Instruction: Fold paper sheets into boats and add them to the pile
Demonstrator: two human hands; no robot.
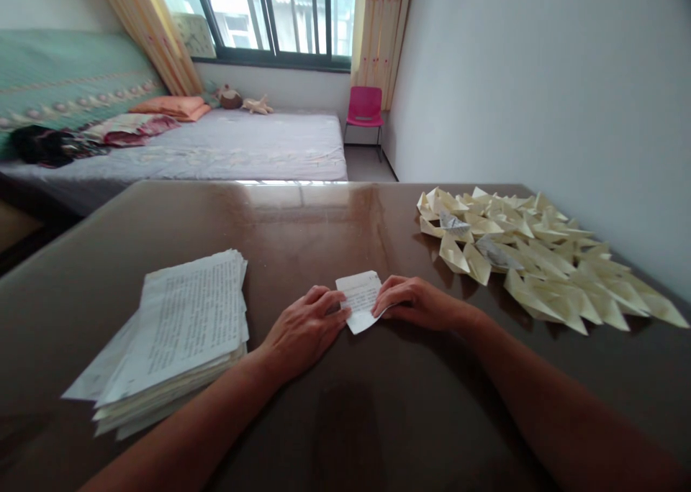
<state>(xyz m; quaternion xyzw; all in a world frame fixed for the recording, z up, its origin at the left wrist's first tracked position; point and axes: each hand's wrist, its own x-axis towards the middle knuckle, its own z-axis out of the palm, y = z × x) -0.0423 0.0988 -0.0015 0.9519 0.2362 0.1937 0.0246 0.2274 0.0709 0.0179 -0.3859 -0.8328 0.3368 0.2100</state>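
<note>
A small folded sheet of printed paper (358, 299) lies on the brown table in front of me, its lower flap slightly lifted. On its left edge rest the fingers of my left hand (310, 321), closed against the paper. My right hand (418, 301) pinches the right edge, thumb and fingers together. To the left sits a thick stack of printed sheets (183, 319), its edges uneven. Many folded paper boats (518, 240), mostly cream with a couple of printed ones, crowd the right side of the table.
The glossy brown table (302, 233) reaches to a white wall (529, 82) on the right. Beyond its far edge stand a bed (270, 143) with pillows and clothes and a pink chair (365, 107). A window (275, 17) with curtains is behind them.
</note>
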